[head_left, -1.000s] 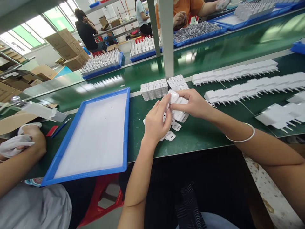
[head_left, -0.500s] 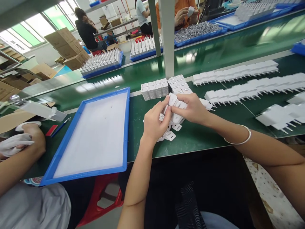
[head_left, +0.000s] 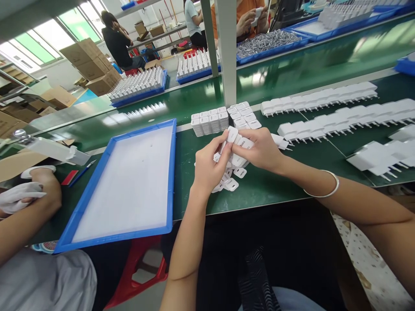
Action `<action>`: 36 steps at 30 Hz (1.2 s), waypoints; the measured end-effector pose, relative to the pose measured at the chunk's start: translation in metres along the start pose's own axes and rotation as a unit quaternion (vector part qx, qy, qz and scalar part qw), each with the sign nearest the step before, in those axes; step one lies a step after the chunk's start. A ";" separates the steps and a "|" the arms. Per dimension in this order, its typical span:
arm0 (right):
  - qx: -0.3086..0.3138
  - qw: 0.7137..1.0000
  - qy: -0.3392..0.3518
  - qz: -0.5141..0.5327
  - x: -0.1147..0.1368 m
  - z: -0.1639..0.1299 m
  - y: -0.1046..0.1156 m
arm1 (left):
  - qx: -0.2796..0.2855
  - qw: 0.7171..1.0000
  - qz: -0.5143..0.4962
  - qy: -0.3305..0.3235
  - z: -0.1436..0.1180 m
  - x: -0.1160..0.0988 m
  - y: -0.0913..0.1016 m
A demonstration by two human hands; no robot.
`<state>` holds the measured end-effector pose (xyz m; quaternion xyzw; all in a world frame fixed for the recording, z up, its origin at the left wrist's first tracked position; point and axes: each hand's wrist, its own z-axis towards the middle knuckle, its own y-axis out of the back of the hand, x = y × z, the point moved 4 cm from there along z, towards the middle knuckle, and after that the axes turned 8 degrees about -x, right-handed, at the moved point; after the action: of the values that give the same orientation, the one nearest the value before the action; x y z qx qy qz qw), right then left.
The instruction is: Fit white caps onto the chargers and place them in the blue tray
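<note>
Head view: small white rounded plastic pieces (head_left: pixel 232 134) sit pinched between curled fingers and thumbs of left hand (head_left: pixel 207 166) and right hand (head_left: pixel 264 149), over loose white printed plates (head_left: pixel 231 184) on the glossy green tabletop (head_left: pixel 191 194); left, a blue-rimmed white rectangular tray (head_left: pixel 129 190); right, rows of white pronged plugs (head_left: pixel 340 117).

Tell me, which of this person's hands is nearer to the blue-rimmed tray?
Left. The left hand is to the right of the blue-rimmed tray, apart from it; the right hand is farther off, beyond the left hand.
</note>
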<state>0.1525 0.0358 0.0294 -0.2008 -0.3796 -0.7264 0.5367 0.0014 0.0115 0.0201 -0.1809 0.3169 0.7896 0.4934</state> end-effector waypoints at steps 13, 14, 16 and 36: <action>-0.029 1.000 0.009 0.007 0.002 -0.001 -0.001 | -0.004 0.998 -0.050 0.048 0.004 0.004 -0.001; -0.025 1.000 0.004 0.006 0.002 -0.001 -0.001 | 0.001 0.998 -0.039 0.046 0.004 0.004 -0.001; -0.019 1.000 -0.007 0.008 0.000 -0.001 -0.001 | 0.014 0.999 0.001 0.033 0.003 0.005 -0.001; 0.144 0.957 -0.170 0.188 -0.007 0.008 0.001 | -0.018 0.998 0.012 0.058 0.008 0.006 0.006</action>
<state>0.1550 0.0460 0.0300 -0.3093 -0.5210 -0.5055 0.6142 -0.0065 0.0188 0.0247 -0.2314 0.3329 0.7893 0.4612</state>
